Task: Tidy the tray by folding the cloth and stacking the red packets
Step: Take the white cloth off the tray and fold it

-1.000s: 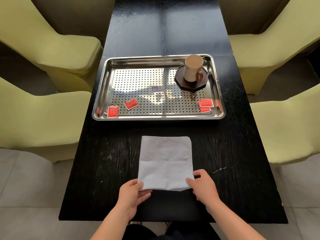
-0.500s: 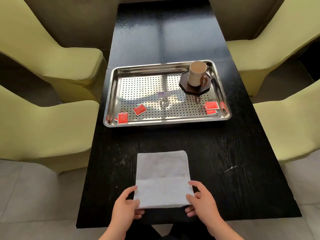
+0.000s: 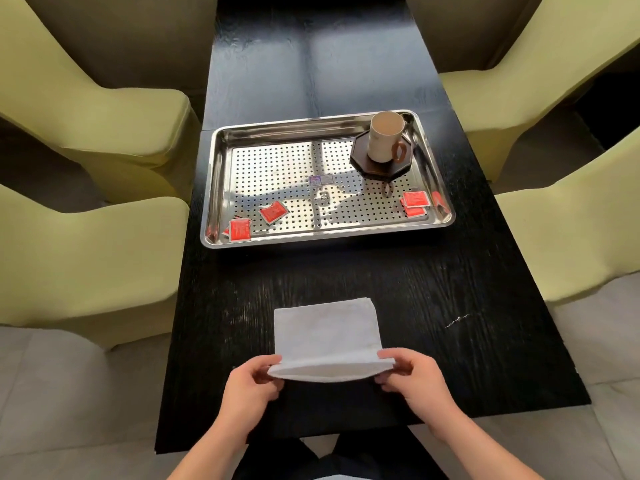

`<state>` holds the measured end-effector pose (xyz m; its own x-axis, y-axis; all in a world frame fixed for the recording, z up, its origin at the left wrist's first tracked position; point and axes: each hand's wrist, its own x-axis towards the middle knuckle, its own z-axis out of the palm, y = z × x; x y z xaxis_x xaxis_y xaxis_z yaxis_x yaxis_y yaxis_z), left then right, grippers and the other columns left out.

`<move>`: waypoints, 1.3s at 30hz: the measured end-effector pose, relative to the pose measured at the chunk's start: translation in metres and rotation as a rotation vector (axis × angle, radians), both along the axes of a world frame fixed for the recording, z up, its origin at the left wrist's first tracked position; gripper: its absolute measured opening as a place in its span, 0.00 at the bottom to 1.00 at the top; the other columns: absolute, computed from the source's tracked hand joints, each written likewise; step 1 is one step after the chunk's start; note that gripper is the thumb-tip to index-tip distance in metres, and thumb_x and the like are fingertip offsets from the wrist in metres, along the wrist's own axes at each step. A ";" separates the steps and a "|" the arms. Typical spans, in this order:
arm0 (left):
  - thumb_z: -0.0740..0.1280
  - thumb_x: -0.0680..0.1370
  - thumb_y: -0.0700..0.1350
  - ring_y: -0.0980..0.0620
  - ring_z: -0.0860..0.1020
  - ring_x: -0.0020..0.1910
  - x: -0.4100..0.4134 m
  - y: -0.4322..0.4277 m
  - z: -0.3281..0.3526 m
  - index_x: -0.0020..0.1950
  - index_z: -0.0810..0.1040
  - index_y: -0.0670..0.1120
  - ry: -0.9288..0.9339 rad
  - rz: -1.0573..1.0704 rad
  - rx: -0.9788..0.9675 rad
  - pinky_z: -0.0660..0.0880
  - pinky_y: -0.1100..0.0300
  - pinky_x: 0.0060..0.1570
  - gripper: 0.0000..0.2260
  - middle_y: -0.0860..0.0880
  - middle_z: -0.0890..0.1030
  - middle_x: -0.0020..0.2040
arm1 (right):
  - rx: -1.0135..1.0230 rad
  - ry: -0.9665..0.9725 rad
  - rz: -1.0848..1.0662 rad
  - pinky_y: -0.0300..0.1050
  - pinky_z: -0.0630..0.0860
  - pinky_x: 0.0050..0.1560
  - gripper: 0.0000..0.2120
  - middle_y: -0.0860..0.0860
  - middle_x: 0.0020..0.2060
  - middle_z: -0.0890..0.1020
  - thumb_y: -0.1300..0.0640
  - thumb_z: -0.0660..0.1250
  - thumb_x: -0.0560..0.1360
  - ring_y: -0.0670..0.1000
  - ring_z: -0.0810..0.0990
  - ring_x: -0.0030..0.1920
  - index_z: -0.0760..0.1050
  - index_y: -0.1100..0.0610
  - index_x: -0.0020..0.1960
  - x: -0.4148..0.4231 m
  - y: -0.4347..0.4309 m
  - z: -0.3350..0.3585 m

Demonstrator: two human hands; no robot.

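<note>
1. Since half a second ago both hands have lifted the near edge of the white cloth (image 3: 325,336) off the tabletop (image 3: 433,278); before that it lay flat under the fingers, and a second ago it was a longer rectangle
2. Left hand (image 3: 251,382) pinches the near left corner between thumb and fingers, closed on the fabric; right hand (image 3: 410,377) pinches the near right corner the same way
3. Cloth sits on the near part of the tabletop, straight in front of the person, its far edge resting flat and its near edge raised and sagging a little between the two grips
4. As it lies now the cloth is roughly square, with the held edge running left to right across the body; each hand is at its own corner, so neither is nearer
5. Tray (image 3: 221,161) lies well apart, farther up the tabletop, its long axis also left to right
6. Red packets (image 3: 273,213) lie scattered along the near side of the tray, some at the left and some at the right (image 3: 415,199), not yet stacked
7. Cup (image 3: 384,136) stands upright on a dark coaster (image 3: 360,157) in the far right corner of the tray
8. My judgement: the next fold carries the held edge away from the body toward the far edge, so both hands must travel evenly to keep the corners matched
</note>
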<state>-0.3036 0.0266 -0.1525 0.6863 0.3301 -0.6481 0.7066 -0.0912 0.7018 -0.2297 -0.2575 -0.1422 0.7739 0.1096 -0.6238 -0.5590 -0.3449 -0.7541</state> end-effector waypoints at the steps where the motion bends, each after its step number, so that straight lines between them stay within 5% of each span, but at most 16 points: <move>1: 0.73 0.71 0.30 0.49 0.83 0.43 0.004 -0.001 -0.003 0.51 0.84 0.52 -0.013 -0.052 0.070 0.79 0.60 0.44 0.17 0.46 0.84 0.44 | -0.085 -0.056 0.048 0.44 0.83 0.42 0.17 0.50 0.42 0.87 0.71 0.69 0.72 0.48 0.85 0.42 0.84 0.51 0.51 0.004 0.002 0.000; 4: 0.75 0.71 0.35 0.54 0.81 0.45 0.012 -0.003 -0.012 0.45 0.82 0.56 -0.027 -0.122 0.197 0.76 0.64 0.45 0.14 0.52 0.81 0.46 | -0.262 -0.265 0.188 0.43 0.79 0.46 0.09 0.46 0.43 0.81 0.61 0.74 0.73 0.47 0.80 0.44 0.84 0.47 0.46 0.016 0.006 -0.002; 7: 0.73 0.76 0.40 0.59 0.82 0.48 0.016 -0.004 -0.019 0.43 0.83 0.60 -0.057 -0.093 0.134 0.75 0.63 0.46 0.12 0.57 0.85 0.46 | -0.180 -0.301 0.280 0.41 0.76 0.52 0.08 0.42 0.49 0.82 0.59 0.69 0.78 0.43 0.80 0.52 0.81 0.47 0.51 0.027 0.006 -0.002; 11: 0.69 0.79 0.44 0.66 0.80 0.51 0.014 -0.003 -0.016 0.49 0.82 0.65 -0.088 -0.160 0.123 0.74 0.66 0.48 0.13 0.65 0.84 0.49 | -0.205 -0.212 0.323 0.33 0.73 0.38 0.09 0.35 0.39 0.79 0.51 0.61 0.82 0.38 0.76 0.40 0.72 0.44 0.43 0.031 0.005 -0.002; 18: 0.69 0.77 0.42 0.58 0.81 0.39 0.017 -0.005 -0.023 0.45 0.83 0.57 -0.028 -0.100 0.150 0.78 0.57 0.42 0.09 0.57 0.85 0.42 | -0.264 -0.197 0.297 0.48 0.73 0.40 0.10 0.50 0.40 0.80 0.51 0.60 0.82 0.49 0.78 0.41 0.70 0.54 0.45 0.039 0.011 -0.011; 27: 0.71 0.76 0.47 0.48 0.82 0.40 0.027 -0.007 -0.034 0.39 0.83 0.50 0.093 0.073 0.161 0.80 0.44 0.44 0.06 0.50 0.84 0.37 | -0.351 -0.141 0.208 0.51 0.77 0.44 0.05 0.49 0.40 0.82 0.51 0.63 0.79 0.51 0.80 0.42 0.75 0.50 0.46 0.069 0.035 -0.027; 39: 0.69 0.75 0.51 0.53 0.79 0.38 0.040 -0.017 -0.035 0.37 0.79 0.51 0.250 0.100 0.345 0.73 0.56 0.37 0.08 0.52 0.82 0.36 | -0.508 -0.120 0.204 0.49 0.76 0.39 0.08 0.49 0.38 0.80 0.47 0.62 0.79 0.50 0.80 0.40 0.72 0.49 0.45 0.083 0.052 -0.040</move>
<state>-0.2633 0.0095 -0.1874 0.4758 0.6134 -0.6304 0.8681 -0.2124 0.4486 -0.1469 -0.2055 -0.1826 0.8373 -0.0269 -0.5461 -0.3635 -0.7735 -0.5192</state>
